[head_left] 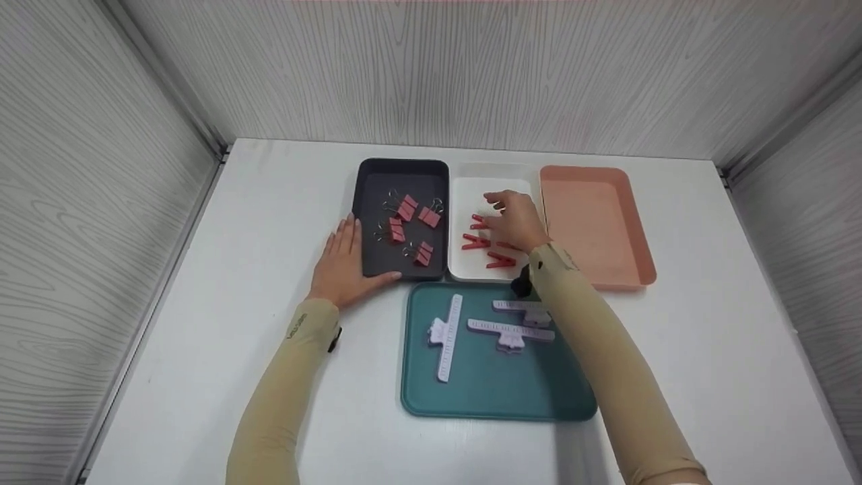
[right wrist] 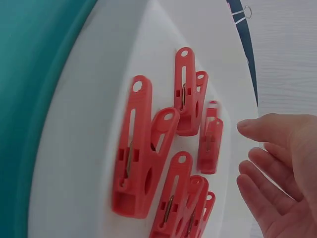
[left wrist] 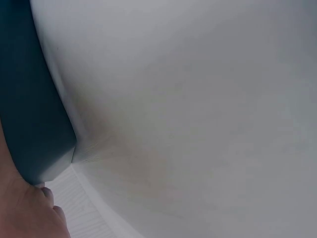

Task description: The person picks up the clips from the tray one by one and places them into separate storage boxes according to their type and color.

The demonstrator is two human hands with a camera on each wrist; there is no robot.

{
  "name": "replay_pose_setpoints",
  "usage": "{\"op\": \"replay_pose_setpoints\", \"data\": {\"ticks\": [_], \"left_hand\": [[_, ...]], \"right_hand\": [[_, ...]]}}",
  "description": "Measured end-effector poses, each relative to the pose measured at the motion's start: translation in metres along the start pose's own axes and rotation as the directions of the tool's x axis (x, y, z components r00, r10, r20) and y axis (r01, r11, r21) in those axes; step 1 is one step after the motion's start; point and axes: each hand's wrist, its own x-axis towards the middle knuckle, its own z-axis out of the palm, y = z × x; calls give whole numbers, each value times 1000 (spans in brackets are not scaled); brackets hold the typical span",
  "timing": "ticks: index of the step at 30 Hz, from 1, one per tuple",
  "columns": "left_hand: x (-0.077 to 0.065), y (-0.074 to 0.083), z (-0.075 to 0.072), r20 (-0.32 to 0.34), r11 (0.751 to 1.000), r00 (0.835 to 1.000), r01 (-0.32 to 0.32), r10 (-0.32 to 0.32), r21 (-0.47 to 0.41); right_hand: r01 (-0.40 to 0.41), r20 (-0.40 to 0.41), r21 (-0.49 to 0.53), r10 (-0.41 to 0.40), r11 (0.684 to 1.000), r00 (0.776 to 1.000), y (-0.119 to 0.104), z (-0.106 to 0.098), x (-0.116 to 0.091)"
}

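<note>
My left hand (head_left: 340, 273) rests with straight fingers against the left side of a black tray (head_left: 369, 175), its thumb along the front edge. In the left wrist view only part of that hand (left wrist: 29, 213) shows at the lower left. Several red clothespins (right wrist: 132, 148) lie in the white tray (head_left: 495, 174). Over them hovers my right hand (head_left: 515, 219), fingers slightly bent and parted. The right wrist view shows that hand (right wrist: 282, 173) with nothing between thumb and fingers. It partly covers the clothespins in the head view.
Several pink binder clips (head_left: 396, 230) lie in the black tray. A salmon tray (head_left: 592, 222) adjoins the white one on the right. In front, a teal tray (head_left: 465, 401) carries three lilac ruler-like clips (head_left: 510, 331), one partly behind the right forearm. Pale walls enclose the white table (head_left: 269, 202).
</note>
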Motion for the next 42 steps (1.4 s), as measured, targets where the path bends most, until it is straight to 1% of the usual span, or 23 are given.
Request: {"op": "replay_pose_setpoints", "data": {"ticks": [2, 4, 6, 7, 9, 16, 19, 22, 26, 28, 34, 39, 42], "left_hand": [[0, 1, -1, -2, 1000, 1000, -2, 2, 0], [0, 1, -2, -4, 1000, 1000, -3, 3, -1], [0, 1, -3, -6, 1000, 1000, -5, 5, 1], [0, 1, -3, -7, 1000, 1000, -5, 5, 0], [-1, 1, -2, -12, 1000, 1000, -8, 8, -6], [-1, 1, -2, -10, 1000, 1000, -9, 9, 1], [0, 2, -2, -8, 1000, 1000, -7, 7, -1], [0, 2, -1, -8, 1000, 1000, -7, 7, -1], [0, 1, 0, -12, 1000, 1000, -12, 12, 4], [0, 1, 0, -12, 1000, 1000, -14, 14, 3], [1, 0, 1, -10, 1000, 1000, -17, 17, 6], [1, 1, 0, -2, 1000, 1000, -14, 14, 13], [1, 1, -1, -3, 1000, 1000, -11, 11, 14]], "right_hand": [[23, -14, 4, -23, 1000, 1000, -1, -3, -2], [88, -38, 3, -88, 996, 995, -2, -7, -5], [159, -62, 1, -158, 987, 985, -3, -11, -9], [199, -79, -4, -199, 980, 977, -4, -13, -12], [249, -98, -11, -249, 968, 964, -7, -17, -18], [301, -120, -18, -301, 954, 946, -16, -30, -42], [330, -127, -2, -328, 944, 936, -19, -35, -53], [366, -137, 13, -360, 931, 923, -21, -39, -64], [410, -163, 0, -404, 912, 900, -24, -44, -77], [428, -174, -11, -423, 904, 889, -24, -47, -84], [458, -199, -3, -450, 889, 871, -21, -53, -103], [511, -221, -10, -500, 860, 837, -16, -54, -115], [523, -219, -7, -512, 852, 831, -12, -53, -122]]}}
